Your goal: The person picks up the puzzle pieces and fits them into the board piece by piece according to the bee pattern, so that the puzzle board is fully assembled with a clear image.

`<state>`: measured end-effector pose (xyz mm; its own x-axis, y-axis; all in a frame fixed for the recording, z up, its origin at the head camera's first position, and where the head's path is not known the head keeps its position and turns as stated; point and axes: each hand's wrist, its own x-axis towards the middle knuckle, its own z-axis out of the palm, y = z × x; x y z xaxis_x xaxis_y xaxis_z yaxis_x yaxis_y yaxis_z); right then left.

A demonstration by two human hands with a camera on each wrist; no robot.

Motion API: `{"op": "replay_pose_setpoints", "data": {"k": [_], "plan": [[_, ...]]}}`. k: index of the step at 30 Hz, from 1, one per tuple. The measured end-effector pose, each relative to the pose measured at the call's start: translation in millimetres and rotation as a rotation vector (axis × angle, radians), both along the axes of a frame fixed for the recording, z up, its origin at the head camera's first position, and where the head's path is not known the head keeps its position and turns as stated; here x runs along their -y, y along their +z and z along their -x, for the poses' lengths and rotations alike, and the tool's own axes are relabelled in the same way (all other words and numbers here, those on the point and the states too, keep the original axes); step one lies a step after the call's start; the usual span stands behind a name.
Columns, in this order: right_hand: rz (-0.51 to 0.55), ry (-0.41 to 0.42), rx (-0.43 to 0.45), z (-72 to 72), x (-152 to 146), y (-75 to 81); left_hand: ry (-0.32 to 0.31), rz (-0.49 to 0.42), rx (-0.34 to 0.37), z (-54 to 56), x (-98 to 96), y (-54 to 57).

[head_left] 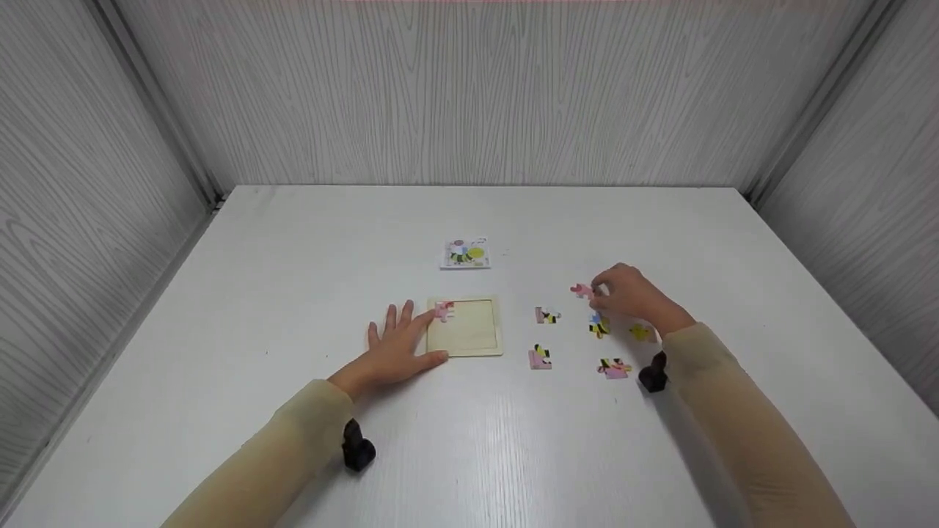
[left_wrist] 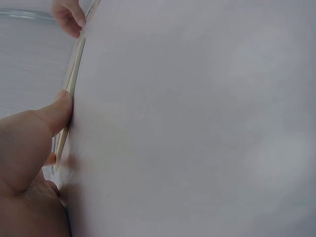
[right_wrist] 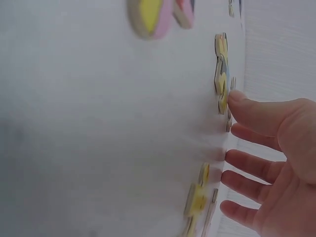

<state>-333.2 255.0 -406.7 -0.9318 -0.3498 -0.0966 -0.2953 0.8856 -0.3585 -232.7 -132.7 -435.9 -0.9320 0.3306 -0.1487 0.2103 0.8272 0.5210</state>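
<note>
Steadying the pale square wooden tray (head_left: 473,331), left hand (head_left: 396,352) spread, you likely sought the pink jigsaw piece (head_left: 581,290) right of it; right hand (head_left: 628,293) grip unclear; lifting seemed due.

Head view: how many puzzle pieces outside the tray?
6 visible: pink piece at the right hand; blue-yellow piece below; yellow piece by the wrist; lower-right piece; upper piece, lower piece toward the tray. That hand may hide more.

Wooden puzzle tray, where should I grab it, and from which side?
Probably pinch the right rim, coming in from the right. The wooden puzzle tray lies flat on the table, that border is bare, and the left hand already touches the opposite side.
</note>
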Motion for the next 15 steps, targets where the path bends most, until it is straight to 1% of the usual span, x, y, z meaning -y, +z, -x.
{"op": "replay_pose_setpoints", "data": {"k": [7, 15], "plan": [[-0.008, -0.013, -0.012, 1.3, 1.3, -0.6, -0.002, 0.0, -0.003, 0.0, 0.6, -0.5], [-0.001, 0.005, -0.036, 2.5, 1.2, -2.9, -0.006, 0.002, -0.013, 0.2, 0.4, -2.2]]}}
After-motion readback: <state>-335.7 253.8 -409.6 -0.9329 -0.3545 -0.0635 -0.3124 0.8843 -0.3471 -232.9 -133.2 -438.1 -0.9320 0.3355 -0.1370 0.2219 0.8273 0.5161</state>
